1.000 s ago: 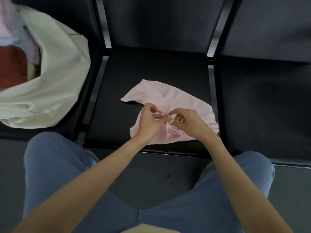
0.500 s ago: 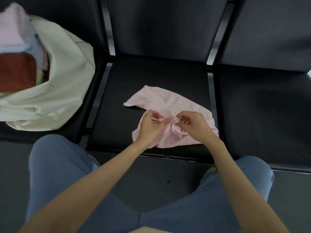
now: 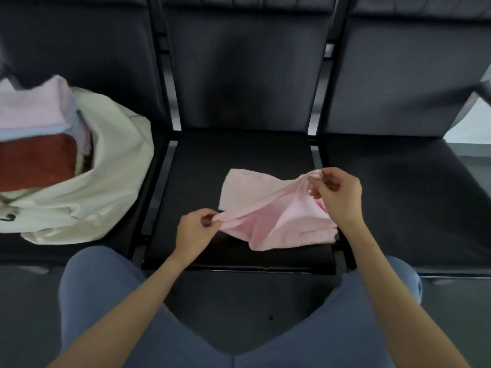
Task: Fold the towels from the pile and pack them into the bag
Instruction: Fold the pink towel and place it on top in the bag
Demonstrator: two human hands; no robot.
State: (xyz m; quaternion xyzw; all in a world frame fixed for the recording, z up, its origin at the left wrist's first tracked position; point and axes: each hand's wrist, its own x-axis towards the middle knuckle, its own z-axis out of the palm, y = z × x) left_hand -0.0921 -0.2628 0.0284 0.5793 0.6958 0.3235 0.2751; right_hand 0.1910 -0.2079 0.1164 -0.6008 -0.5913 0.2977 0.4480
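1. Our left hand [image 3: 194, 229] and right hand [image 3: 337, 192] each pinch a corner of the pink towel [image 3: 271, 208], unfolded over the middle seat [image 3: 239, 155].
2. Folded towels [image 3: 34, 144] already fill the cream bag [image 3: 106, 181]; this one remains.

The pink towel [image 3: 268, 208] is soft napped cloth, the bag [image 3: 117, 166] matt cream fabric, the seat [image 3: 239, 155] smooth black leatherette.

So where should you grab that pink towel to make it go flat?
Grab the soft pink cloth towel by two corners, coming in from its outer ends. The left hand pinches the near-left corner and the right hand pinches the raised far-right one. Its middle sags in wrinkles on the black padded chair seat, so a grip on the corners probably lets it pull out flat.
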